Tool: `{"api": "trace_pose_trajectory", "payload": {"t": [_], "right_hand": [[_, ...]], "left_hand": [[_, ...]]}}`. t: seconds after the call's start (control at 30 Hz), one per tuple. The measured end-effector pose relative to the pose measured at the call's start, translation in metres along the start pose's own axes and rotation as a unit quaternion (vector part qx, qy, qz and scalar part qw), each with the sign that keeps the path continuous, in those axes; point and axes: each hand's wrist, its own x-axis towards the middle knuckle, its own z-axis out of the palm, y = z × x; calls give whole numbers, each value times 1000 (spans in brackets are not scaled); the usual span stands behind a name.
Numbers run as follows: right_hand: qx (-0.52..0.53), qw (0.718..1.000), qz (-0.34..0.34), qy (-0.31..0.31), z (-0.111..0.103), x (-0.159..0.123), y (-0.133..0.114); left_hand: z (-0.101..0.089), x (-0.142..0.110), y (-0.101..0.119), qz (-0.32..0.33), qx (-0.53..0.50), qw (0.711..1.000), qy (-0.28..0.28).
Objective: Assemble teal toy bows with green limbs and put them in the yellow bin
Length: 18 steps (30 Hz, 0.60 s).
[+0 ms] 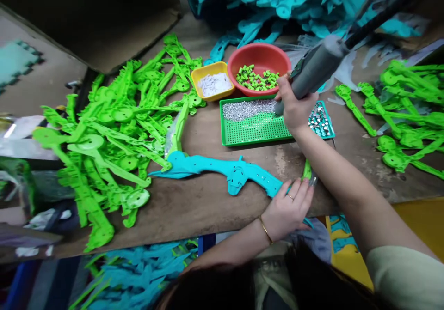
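The blue frame [208, 163] lies on the desk [204, 208] across the centre of the frame, a lime limb [179, 127] rising from its left end and another lime limb [307, 169] at its right end. The left hand [289, 203], right of centre, lies over that right end, its fingers stretched out close together; whether they close round it underneath, I cannot tell. Above it, the right hand [299, 109] has its fingers wrapped firmly round a grey tool [316, 67], whose tip points down at the silver screws [248, 110] in the green tray [239, 133]; contact there is unclear. Just behind the tray, near the upper centre, a red bowl [263, 51] of small lime pieces [255, 78] stands beside a yellow dish [217, 96] of whitish bits [214, 84]. Lime parts [121, 115] heap up at left; blue parts [283, 6] pile along the top.
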Motion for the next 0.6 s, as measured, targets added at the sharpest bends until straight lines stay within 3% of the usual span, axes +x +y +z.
{"api": "trace_pose_trajectory", "payload": {"t": [0.07, 0.17, 0.27, 0.4, 0.5, 0.6], "right_hand": [[21, 999, -24, 12, -14, -1, -22], [27, 999, -46, 7, -52, -14, -60], [23, 1000, -11, 3, -96, -41, -87], [39, 999, 5, 15, -133, -75, -94], [45, 998, -30, 18, -140, -85, -89], [29, 999, -22, 7, -138, -87, -84]], "left_hand": [[0, 0, -2, 5, -2, 1000, 7], [3, 0, -4, -1, -19, 999, 34], [7, -1, -3, -15, -37, 997, 62], [9, -1, -2, -11, -48, 997, 62], [8, 0, -3, -4, -44, 997, 57], [6, 1, -5, -3, -34, 997, 63]]}}
